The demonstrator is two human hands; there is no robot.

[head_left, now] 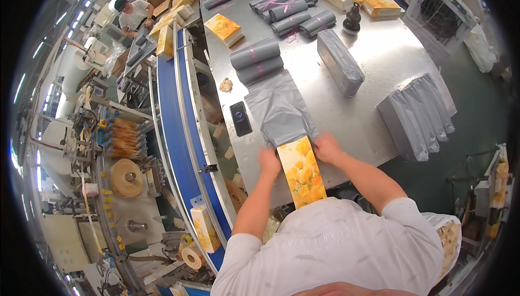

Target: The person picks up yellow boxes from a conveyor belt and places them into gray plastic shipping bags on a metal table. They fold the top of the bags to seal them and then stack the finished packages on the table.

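A grey plastic bag (281, 109) lies flat on the metal table with its mouth toward me. The far end of a box with yellow flowers (303, 174) sits at that mouth, and its near end reaches my shirt. My left hand (270, 160) is closed on the bag's left edge, beside the box. On the other side my right hand (327, 148) is closed on the bag's right edge, slightly smeared. My fingertips are partly hidden by the plastic. Beyond the bag lie two grey rolls (255, 60) with pink ties.
A phone (240, 118) lies left of the bag. Wrapped grey packs (416, 114) stand at the right, another grey pack (340, 62) nearer the middle. A dark statuette (352, 20) stands farther back. The blue conveyor (181, 133) carries flowered boxes; another person (134, 15) works beyond.
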